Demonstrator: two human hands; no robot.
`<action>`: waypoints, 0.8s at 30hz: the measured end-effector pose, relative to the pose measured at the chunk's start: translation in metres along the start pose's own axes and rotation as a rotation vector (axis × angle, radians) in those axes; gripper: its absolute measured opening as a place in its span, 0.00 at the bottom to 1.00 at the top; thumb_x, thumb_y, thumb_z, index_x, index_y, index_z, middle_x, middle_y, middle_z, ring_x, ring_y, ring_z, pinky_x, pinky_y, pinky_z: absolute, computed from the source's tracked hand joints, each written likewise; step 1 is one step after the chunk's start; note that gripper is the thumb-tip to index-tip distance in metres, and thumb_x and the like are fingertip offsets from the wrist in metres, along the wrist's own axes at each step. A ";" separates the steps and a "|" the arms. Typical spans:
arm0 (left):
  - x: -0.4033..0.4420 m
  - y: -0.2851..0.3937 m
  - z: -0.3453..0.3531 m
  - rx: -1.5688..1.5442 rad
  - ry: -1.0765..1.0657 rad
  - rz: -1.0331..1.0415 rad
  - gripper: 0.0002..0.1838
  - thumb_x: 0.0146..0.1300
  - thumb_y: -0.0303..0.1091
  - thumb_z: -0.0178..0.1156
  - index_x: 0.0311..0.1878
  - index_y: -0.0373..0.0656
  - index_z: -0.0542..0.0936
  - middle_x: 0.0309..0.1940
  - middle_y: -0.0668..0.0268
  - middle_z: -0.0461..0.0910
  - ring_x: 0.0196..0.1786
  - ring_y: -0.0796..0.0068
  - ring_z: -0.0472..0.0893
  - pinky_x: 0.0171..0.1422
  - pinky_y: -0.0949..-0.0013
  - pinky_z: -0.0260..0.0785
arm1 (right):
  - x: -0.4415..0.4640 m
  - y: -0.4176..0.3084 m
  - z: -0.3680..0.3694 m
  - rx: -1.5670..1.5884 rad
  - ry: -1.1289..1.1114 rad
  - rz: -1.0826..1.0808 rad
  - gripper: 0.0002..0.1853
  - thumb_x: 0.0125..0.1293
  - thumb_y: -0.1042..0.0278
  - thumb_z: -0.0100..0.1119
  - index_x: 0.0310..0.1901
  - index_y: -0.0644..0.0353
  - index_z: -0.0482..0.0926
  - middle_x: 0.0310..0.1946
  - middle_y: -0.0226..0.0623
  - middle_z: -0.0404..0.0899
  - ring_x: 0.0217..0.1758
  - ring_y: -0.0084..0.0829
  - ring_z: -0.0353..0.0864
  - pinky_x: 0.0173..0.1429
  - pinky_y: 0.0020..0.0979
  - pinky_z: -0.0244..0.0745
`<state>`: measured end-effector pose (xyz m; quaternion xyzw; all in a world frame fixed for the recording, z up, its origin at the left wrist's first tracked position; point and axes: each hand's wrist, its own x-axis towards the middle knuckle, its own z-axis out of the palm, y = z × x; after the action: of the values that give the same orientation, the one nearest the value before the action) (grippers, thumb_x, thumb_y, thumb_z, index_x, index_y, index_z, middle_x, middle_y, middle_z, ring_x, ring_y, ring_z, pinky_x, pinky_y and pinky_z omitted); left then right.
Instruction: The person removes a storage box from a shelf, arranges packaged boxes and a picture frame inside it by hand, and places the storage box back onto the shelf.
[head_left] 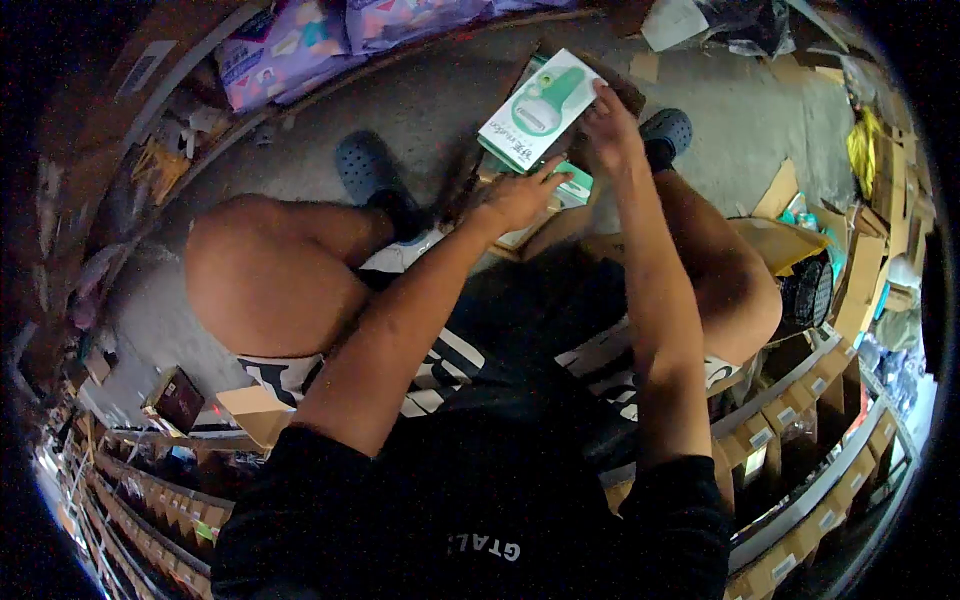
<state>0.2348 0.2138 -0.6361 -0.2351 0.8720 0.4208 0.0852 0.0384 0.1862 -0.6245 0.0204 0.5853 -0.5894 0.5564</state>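
Observation:
My right hand (612,128) grips the right edge of a white and green product box (540,108), printed with a green picture. The box is tilted above an open cardboard carton (535,238) on the floor between my feet. Just below it, my left hand (520,198) has its fingers stretched out over the carton. They lie by a second green and white box (573,186) inside and close to the lower edge of the held box. Whether they press on either box is hard to tell.
Blue clogs (372,170) flank the carton. Purple packages (285,55) line the far side. Cardboard scraps and a yellow bag (862,150) lie to the right. Shelves with rows of cardboard bins (790,415) stand behind on both sides. A small dark box (175,402) sits at left.

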 end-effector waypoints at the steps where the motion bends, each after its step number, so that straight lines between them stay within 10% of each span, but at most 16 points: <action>1: 0.001 0.001 0.000 -0.023 -0.048 -0.025 0.30 0.60 0.30 0.49 0.66 0.60 0.59 0.72 0.67 0.43 0.56 0.51 0.73 0.58 0.52 0.66 | 0.002 0.015 -0.001 0.100 -0.015 0.015 0.19 0.55 0.59 0.66 0.45 0.59 0.75 0.41 0.33 0.76 0.42 0.30 0.73 0.46 0.34 0.68; 5: 0.000 -0.007 0.009 0.051 0.047 0.052 0.27 0.62 0.34 0.51 0.65 0.51 0.60 0.71 0.62 0.44 0.52 0.47 0.75 0.52 0.52 0.71 | -0.008 0.048 0.023 0.217 -0.002 0.034 0.22 0.57 0.57 0.63 0.48 0.62 0.74 0.44 0.38 0.77 0.45 0.34 0.75 0.50 0.37 0.70; 7: 0.002 -0.008 0.009 0.003 -0.008 0.011 0.24 0.60 0.31 0.49 0.61 0.43 0.64 0.64 0.53 0.62 0.49 0.48 0.77 0.50 0.51 0.71 | -0.022 0.050 0.041 0.073 0.021 0.113 0.26 0.60 0.62 0.60 0.57 0.61 0.65 0.52 0.40 0.72 0.54 0.36 0.71 0.60 0.37 0.65; 13: 0.004 -0.003 0.002 0.184 -0.235 -0.105 0.17 0.59 0.32 0.46 0.51 0.48 0.73 0.43 0.55 0.79 0.46 0.51 0.78 0.49 0.52 0.70 | -0.079 0.039 0.060 -0.117 -0.030 0.142 0.42 0.53 0.66 0.66 0.66 0.59 0.51 0.54 0.39 0.70 0.55 0.36 0.71 0.54 0.38 0.69; 18: 0.001 -0.005 0.009 0.105 0.014 -0.018 0.23 0.59 0.31 0.46 0.59 0.53 0.68 0.56 0.56 0.71 0.44 0.53 0.79 0.48 0.53 0.71 | -0.076 0.006 0.039 -0.222 -0.135 0.318 0.43 0.51 0.65 0.67 0.66 0.63 0.52 0.53 0.42 0.71 0.54 0.36 0.72 0.53 0.35 0.70; 24: 0.003 -0.002 0.003 0.018 0.058 0.008 0.29 0.59 0.30 0.50 0.65 0.58 0.62 0.69 0.63 0.53 0.47 0.53 0.78 0.49 0.53 0.71 | -0.041 -0.077 -0.008 -1.112 -0.179 -0.312 0.37 0.48 0.65 0.69 0.59 0.67 0.63 0.47 0.45 0.75 0.47 0.35 0.75 0.48 0.31 0.72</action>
<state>0.2328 0.2140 -0.6404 -0.2429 0.8788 0.4063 0.0602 -0.0035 0.1940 -0.5483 -0.4111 0.7537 -0.2678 0.4373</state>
